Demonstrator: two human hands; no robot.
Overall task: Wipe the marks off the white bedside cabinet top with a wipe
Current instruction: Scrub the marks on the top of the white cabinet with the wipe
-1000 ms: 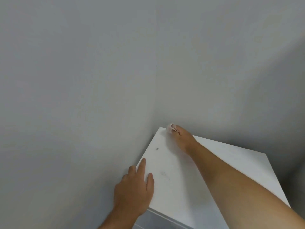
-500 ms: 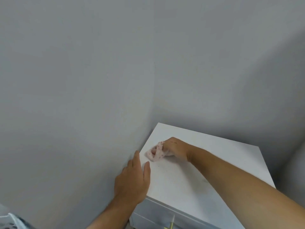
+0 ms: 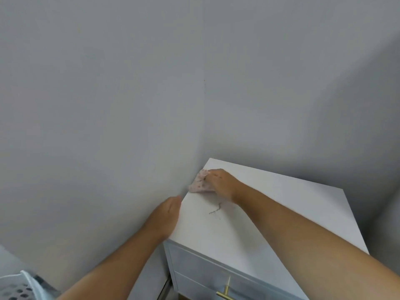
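Note:
The white bedside cabinet top (image 3: 281,213) fills the lower right, set into a corner of grey walls. My right hand (image 3: 223,184) presses a pink-spotted white wipe (image 3: 200,181) onto the top near its left edge, towards the back. A thin dark scribble mark (image 3: 215,210) lies on the top just in front of that hand. My left hand (image 3: 165,217) rests against the cabinet's left edge, fingers together and flat, holding nothing.
Grey walls (image 3: 108,105) close in behind and to the left of the cabinet. The cabinet front has drawers with a brass handle (image 3: 225,292). A white perforated basket (image 3: 19,287) shows at the bottom left corner.
My right hand drew the wipe from the back corner forward along the left edge, then slightly back. My left hand slid off the top to the left edge. A scribble mark is now uncovered.

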